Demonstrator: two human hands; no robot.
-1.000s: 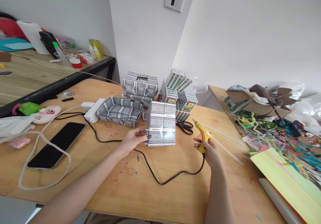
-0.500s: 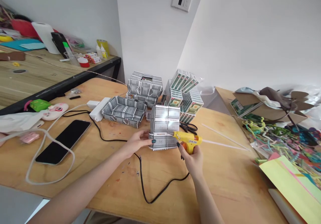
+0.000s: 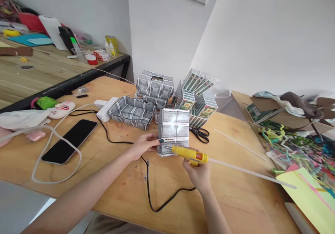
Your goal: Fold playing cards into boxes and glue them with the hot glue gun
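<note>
My right hand (image 3: 199, 173) grips a yellow glue gun (image 3: 187, 153), with a long clear glue stick (image 3: 243, 169) jutting from its back end. Its nozzle points left, at the lower part of a grey-and-white patterned panel (image 3: 173, 129) that looks made of playing cards. The panel stands tilted on the table, and my left hand (image 3: 146, 146) holds it by its left edge, thumb in front and other fingers partly hidden. Behind it lie an open tray of the same cards (image 3: 133, 111) and a card-built box (image 3: 154, 87).
Stacks of green-and-white card packs (image 3: 200, 103) stand behind the panel. Black scissors (image 3: 200, 134) lie to its right. On the left are a phone (image 3: 70, 141), a white power strip (image 3: 107, 110) and cables. Pipe cleaners (image 3: 290, 146) and yellow paper (image 3: 309, 195) crowd the right side.
The glue gun has moved left and down, and its nozzle is now in front of the panel's lower part. The glue stick has swung toward the yellow paper. My left hand keeps its hold.
</note>
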